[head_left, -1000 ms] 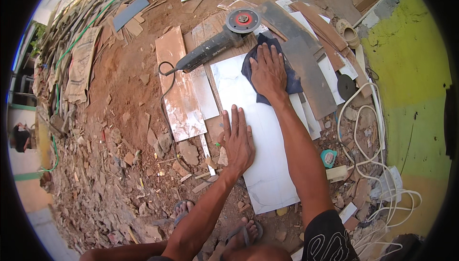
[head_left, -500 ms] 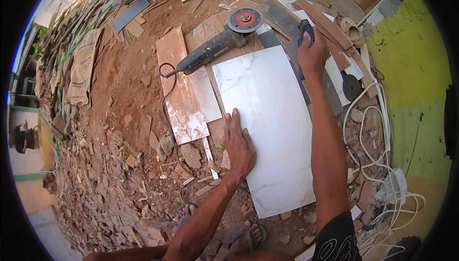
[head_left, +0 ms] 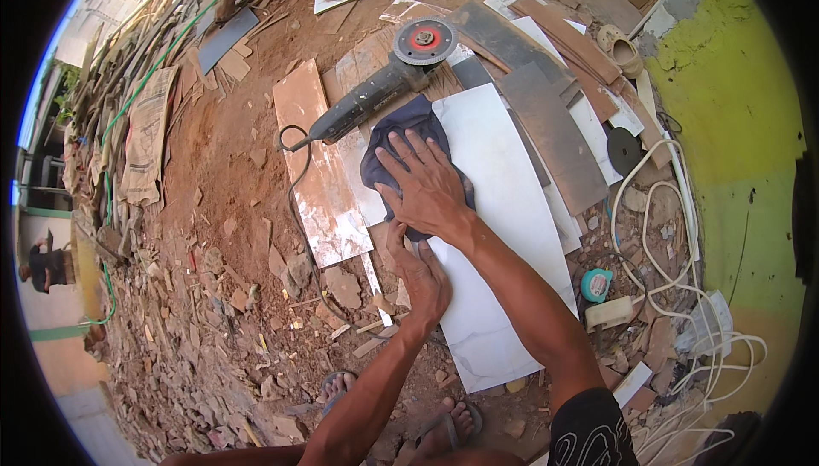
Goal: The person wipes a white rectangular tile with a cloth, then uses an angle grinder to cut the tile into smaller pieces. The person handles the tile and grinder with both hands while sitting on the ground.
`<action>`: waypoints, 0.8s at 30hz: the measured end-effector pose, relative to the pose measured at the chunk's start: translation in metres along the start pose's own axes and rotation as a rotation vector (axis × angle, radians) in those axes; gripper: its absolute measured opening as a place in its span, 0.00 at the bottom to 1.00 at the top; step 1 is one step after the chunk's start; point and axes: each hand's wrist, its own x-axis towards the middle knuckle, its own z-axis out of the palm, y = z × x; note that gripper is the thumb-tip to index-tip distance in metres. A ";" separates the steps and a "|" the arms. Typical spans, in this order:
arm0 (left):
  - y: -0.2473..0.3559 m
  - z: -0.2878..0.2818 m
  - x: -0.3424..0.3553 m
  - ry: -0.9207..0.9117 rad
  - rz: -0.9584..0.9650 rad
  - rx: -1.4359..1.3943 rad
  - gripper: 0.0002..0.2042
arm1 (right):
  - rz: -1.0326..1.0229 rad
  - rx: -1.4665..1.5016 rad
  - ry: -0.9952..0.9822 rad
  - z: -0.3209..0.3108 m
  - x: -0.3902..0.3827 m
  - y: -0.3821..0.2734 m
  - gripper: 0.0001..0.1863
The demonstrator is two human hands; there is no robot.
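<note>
A white marbled tile (head_left: 503, 210) lies on the ground in front of me. My right hand (head_left: 426, 186) is spread flat on a dark cloth (head_left: 418, 120), pressing it onto the tile's upper left part. The cloth hangs over the left edge. Just below, my left hand (head_left: 418, 274) rests at that same edge with thumb and fingers apart; its fingertips are partly hidden by the right hand and cloth. Beyond the cloth lies a black angle grinder (head_left: 380, 95) with a red-centred disc.
Brown tile pieces (head_left: 550, 137) lie stacked right of the tile. A teal tape measure (head_left: 595, 285), a white extension socket (head_left: 610, 314) and looped white cable (head_left: 653, 235) sit further right. Rubble (head_left: 213, 329) covers the left ground. Another person's hand (head_left: 226, 7) shows at the far left.
My right hand has brought the cloth from beyond the tile's right edge across to its left part, opening flat over it. My left hand has shifted slightly nearer. The tape measure has come into view.
</note>
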 end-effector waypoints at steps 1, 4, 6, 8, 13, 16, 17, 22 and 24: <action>-0.004 -0.002 0.001 0.003 0.035 0.066 0.23 | 0.119 0.025 -0.003 0.000 0.008 0.011 0.30; 0.007 0.000 0.002 -0.015 0.149 0.109 0.25 | 0.495 -0.169 0.032 -0.034 0.041 0.060 0.29; 0.010 0.008 -0.001 -0.014 0.161 0.099 0.25 | 0.438 -0.301 0.231 -0.032 0.028 0.077 0.30; 0.009 0.007 -0.003 -0.013 0.126 0.128 0.24 | 0.320 -0.210 0.181 -0.031 -0.011 0.056 0.31; -0.003 -0.005 -0.002 0.013 0.035 0.091 0.22 | 0.395 0.003 -0.133 -0.109 -0.148 -0.045 0.32; -0.002 0.002 0.001 0.054 0.048 -0.022 0.22 | 0.535 0.003 -0.247 -0.162 -0.232 -0.081 0.31; 0.001 0.004 0.000 0.050 0.030 -0.054 0.22 | 0.563 -0.028 -0.240 -0.178 -0.258 -0.080 0.31; 0.017 0.008 -0.002 -0.061 -0.084 0.033 0.23 | 1.253 -0.025 0.379 -0.234 -0.332 -0.044 0.25; 0.011 0.003 0.005 -0.057 -0.060 0.070 0.24 | 1.393 0.138 0.518 -0.258 -0.301 -0.075 0.25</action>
